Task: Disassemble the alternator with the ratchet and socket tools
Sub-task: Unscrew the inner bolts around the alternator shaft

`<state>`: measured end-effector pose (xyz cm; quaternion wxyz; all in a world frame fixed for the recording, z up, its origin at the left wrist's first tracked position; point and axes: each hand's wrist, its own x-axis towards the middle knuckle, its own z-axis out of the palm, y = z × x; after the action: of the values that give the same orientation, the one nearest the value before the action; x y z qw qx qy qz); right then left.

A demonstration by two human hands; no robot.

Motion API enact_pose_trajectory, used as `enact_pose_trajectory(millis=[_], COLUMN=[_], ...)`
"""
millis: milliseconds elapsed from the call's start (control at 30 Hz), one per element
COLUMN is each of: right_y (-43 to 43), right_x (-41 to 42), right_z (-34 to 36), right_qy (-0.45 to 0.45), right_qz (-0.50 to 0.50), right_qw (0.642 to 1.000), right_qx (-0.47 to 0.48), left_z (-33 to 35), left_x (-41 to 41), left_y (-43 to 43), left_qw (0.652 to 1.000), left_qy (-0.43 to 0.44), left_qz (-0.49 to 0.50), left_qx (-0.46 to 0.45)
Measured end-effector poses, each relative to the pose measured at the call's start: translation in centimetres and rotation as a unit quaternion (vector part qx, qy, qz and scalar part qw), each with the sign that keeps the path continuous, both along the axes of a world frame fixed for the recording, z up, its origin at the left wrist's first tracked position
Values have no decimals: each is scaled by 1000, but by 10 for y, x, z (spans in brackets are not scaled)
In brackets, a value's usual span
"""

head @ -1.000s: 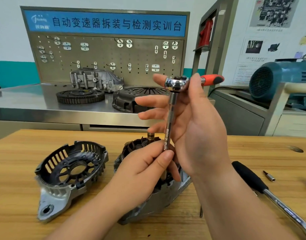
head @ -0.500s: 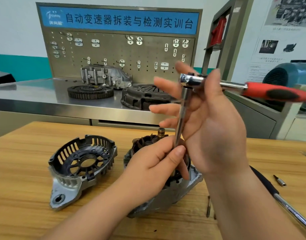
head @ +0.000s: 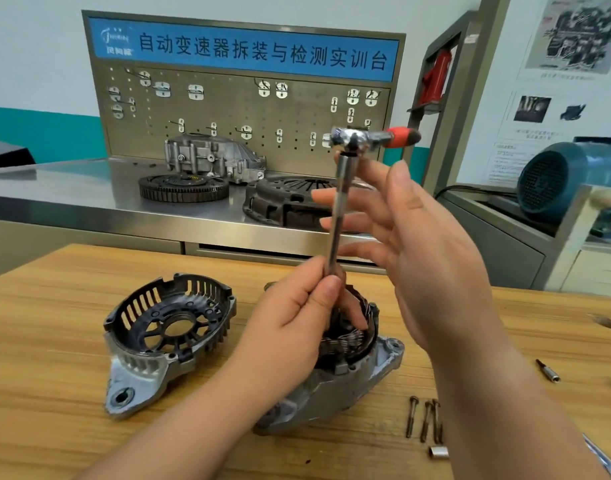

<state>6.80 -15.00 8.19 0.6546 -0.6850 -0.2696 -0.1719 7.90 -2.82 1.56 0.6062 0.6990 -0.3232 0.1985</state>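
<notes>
Left hand [head: 290, 317] pinches chrome extension bar [head: 339, 202] low, likely steadying it on grey alternator body [head: 352, 375], table centre. Right hand [head: 435, 258] fingers straight, apart, beside bar. Red-handled ratchet [head: 356, 137] at 12 o'clock; black end cover [head: 165, 327] at 9.

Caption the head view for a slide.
The left hand pinches the ratchet extension above the alternator; right hand open beside it.

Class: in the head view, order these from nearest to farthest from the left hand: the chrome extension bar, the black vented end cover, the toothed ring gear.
1. Chrome extension bar: pinched in the left hand.
2. Black vented end cover: on the wooden table, to its left.
3. Toothed ring gear: far back on the steel bench.
</notes>
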Motion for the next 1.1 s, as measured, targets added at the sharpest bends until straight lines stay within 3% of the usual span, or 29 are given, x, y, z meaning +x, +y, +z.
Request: enact_pose_trajectory(millis=[133, 233, 367, 500, 700, 1100], right_y=[-15, -24, -26, -20, -10, -4], right_x=[0, -6, -20, -30, -37, -33], right_z=[8, 2, -30, -58, -77, -78], right_qy=[18, 21, 52, 62, 30, -1], right_qz=[-45, -114, -180, -251, -304, -349], right_qw=[998, 977, 891, 819, 805, 864], right_qx=[-42, -176, -413, -513, -508, -362], left_z=[8, 13, 18, 22, 28, 34], left_x=[2, 5, 6, 2, -5, -11], left_y=[9, 16, 19, 20, 22, 30], left_qw=[999, 997, 991, 983, 977, 978], left_qy=[-2, 16, 34, 57, 67, 66], left_qz=[4, 13, 0, -37, -60, -90], left_qx=[-50, -81, -131, -170, -192, -179])
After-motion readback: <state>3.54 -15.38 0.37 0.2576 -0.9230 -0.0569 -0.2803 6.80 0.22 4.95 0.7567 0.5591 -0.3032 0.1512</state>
